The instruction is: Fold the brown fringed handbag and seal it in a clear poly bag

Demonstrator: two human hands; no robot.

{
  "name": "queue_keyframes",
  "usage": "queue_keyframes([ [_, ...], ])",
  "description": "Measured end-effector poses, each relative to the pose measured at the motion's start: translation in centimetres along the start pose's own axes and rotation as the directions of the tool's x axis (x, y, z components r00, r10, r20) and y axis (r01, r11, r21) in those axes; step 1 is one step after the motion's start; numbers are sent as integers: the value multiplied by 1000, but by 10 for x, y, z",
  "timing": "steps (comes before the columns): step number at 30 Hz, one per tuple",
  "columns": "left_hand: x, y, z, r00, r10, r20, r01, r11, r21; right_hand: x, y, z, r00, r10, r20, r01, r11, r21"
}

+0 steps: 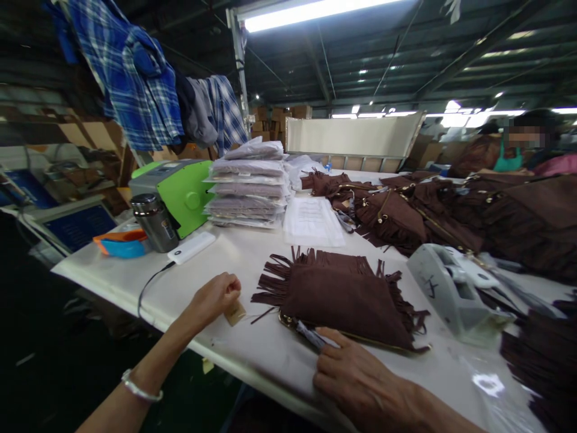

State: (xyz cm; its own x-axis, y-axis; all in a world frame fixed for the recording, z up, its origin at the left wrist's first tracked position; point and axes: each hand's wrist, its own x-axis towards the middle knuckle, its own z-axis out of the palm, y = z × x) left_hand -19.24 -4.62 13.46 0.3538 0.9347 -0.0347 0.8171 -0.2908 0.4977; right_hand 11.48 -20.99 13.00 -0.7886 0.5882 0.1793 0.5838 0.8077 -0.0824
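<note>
A dark brown fringed bag lies flat on the table in front of me, its zipper edge toward me. My left hand is closed just left of the bag, with a small tan tag at its fingertips. My right hand grips the near zipper edge, fingers curled and the index finger stretched along it. Beside those fingertips, a shiny grey strip sticks out at the bag's opening; what it is I cannot make out.
A grey tape dispenser stands at right, near a heap of brown fringed bags. Behind are stacked plastic-wrapped packages and white sheets. At left are a flask, a white power bank with cable and a green machine.
</note>
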Motion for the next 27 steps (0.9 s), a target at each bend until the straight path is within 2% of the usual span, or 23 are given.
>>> queue_keyframes([
  [4,-14,37,19,991,118,58,-122,989,86,6,-1,14,997,58,-43,-56,997,49],
  [6,-17,47,28,988,118,97,-131,980,146,9,-1,23,994,80,-72,-77,996,51],
  [10,-14,46,37,989,80,121,-98,984,151,1,2,35,991,66,-117,-61,997,41],
  [15,-8,41,33,987,77,143,-93,989,113,-16,12,28,984,-6,-181,-8,997,-76],
  [21,-4,37,26,974,91,208,-74,994,-85,-28,30,19,986,0,-165,-23,990,-140],
  [27,0,23,31,949,51,311,93,897,-432,-38,38,30,968,71,-239,-97,990,-101],
])
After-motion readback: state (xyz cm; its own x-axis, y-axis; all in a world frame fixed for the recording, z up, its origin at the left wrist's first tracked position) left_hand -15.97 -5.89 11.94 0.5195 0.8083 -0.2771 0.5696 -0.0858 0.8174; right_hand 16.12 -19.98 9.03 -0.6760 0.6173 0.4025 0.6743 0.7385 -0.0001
